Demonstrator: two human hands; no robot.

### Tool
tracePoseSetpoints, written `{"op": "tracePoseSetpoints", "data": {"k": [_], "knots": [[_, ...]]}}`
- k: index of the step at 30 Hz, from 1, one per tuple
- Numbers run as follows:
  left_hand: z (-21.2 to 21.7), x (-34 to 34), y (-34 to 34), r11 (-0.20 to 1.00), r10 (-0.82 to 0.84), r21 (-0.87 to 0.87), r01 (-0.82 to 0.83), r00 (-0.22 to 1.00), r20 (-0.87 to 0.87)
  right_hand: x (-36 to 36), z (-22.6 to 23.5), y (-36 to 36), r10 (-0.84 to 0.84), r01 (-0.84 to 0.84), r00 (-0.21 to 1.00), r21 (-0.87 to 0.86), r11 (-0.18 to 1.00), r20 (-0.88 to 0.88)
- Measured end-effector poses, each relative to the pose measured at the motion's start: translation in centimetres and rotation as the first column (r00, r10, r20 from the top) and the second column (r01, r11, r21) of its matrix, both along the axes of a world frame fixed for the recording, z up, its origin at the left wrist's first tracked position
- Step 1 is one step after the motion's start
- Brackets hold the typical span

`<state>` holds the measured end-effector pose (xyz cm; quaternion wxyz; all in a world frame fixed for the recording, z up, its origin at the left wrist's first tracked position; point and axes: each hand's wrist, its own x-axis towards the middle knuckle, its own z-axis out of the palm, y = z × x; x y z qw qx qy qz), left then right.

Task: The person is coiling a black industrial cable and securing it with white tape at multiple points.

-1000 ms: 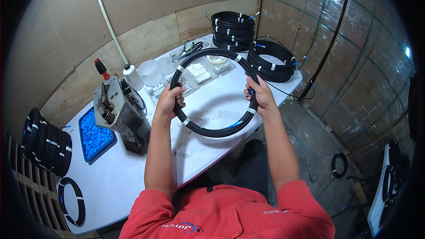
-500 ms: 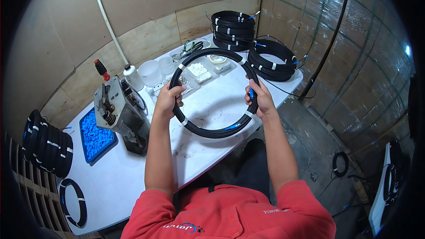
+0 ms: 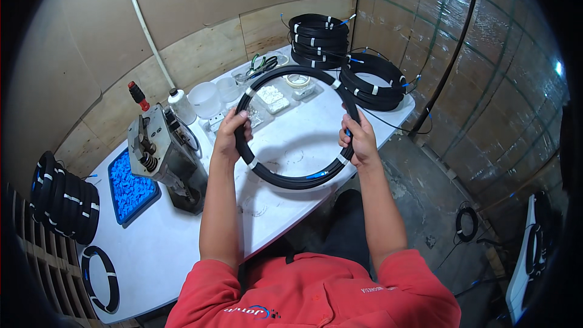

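Observation:
Between both hands I hold a round coil of black cable (image 3: 284, 182) up over the white table. Strips of white tape bind it in several places, and a blue connector (image 3: 316, 175) shows on its near side. My left hand (image 3: 229, 133) is wrapped round the left side of the coil. On the opposite side, my right hand (image 3: 359, 138) closes round the cable, fingers curled inward; a bit of blue shows between them.
A metal bench machine (image 3: 167, 158) stands left, beside a tray of small blue parts (image 3: 156, 197). Stacked cable coils (image 3: 319, 42) and more coils (image 3: 373, 85) sit at the far right. Containers (image 3: 205, 100), a white bottle (image 3: 180, 106) and pliers (image 3: 262, 67) line the back.
The coil has turned slightly in my hands. My right hand has shifted a little, and its fingers now cover most of the blue part there.

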<state>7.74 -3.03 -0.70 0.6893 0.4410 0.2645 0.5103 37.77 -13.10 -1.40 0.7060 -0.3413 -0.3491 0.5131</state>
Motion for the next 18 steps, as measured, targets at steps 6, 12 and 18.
{"op": "tracePoseSetpoints", "data": {"k": [6, 12, 18], "knots": [[-2.4, 1.5, -1.0, 0.980, 0.139, 0.093, -0.176, 0.938, 0.316, -0.3, -1.8, 0.9, -0.040, 0.071, 0.975, 0.137, 0.988, -0.217], [-4.3, 6.5, -5.4, 0.990, 0.117, 0.031, -0.141, 0.912, 0.393, -2.4, -3.2, 1.5, -0.058, 0.195, 0.910, 0.301, 0.934, -0.410], [-2.3, 6.4, -4.7, 0.934, 0.357, -0.103, -0.342, 0.894, 0.270, -4.3, -4.3, 0.8, -0.108, 0.183, 0.940, 0.212, 0.960, -0.324]]}}
